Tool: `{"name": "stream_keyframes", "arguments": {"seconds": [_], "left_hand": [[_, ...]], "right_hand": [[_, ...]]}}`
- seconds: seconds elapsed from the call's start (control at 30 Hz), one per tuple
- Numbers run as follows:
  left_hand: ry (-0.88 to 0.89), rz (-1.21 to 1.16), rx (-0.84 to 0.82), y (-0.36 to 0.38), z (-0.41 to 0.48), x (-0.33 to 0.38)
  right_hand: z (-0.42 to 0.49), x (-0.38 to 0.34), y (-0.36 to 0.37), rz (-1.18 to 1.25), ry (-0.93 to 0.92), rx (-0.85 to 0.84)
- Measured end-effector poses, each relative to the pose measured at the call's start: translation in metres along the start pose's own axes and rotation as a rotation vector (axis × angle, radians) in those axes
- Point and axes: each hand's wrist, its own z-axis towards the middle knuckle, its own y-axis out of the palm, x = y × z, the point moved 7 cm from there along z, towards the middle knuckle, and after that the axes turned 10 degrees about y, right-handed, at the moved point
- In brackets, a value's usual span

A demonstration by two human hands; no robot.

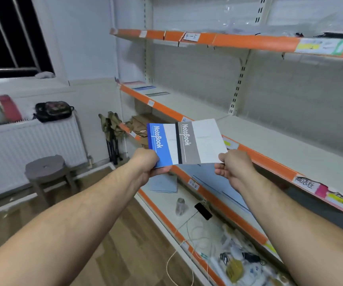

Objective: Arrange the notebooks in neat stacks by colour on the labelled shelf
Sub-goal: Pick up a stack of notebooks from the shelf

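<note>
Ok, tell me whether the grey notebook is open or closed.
Closed. The grey notebook shows its front cover, no inner pages; the right hand pinches its corner, the left hand holds the blue notebook.

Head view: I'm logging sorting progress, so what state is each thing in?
left hand: gripping the blue notebook at its lower corner.
right hand: pinching the grey notebook at its lower corner.
blue notebook: closed, held in the air.
grey notebook: closed, held in the air, overlapping the blue one.
phone: lying flat on the lower shelf, screen dark.
</note>
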Motion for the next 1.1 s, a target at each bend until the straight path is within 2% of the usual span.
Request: {"name": "stream_keyframes", "arguments": {"seconds": [0.43, 0.7, 0.9, 1.1], "left_hand": [[0.017, 0.009, 0.223, -0.074, 0.181, 0.034], [0.030, 0.039, 0.296, -0.101, 0.279, 0.074], [0.017, 0.033, 0.322, -0.130, 0.350, 0.078], [0.008, 0.005, 0.265, -0.164, 0.439, 0.086]], "right_hand": [[0.149, -0.067, 0.176, -0.053, -0.023, -0.190], [0.241, -0.125, 0.267, -0.109, -0.023, -0.248], [0.285, -0.138, 0.326, -0.114, 0.000, -0.278], [0.331, -0.152, 0.393, -0.090, 0.008, -0.233]]}}
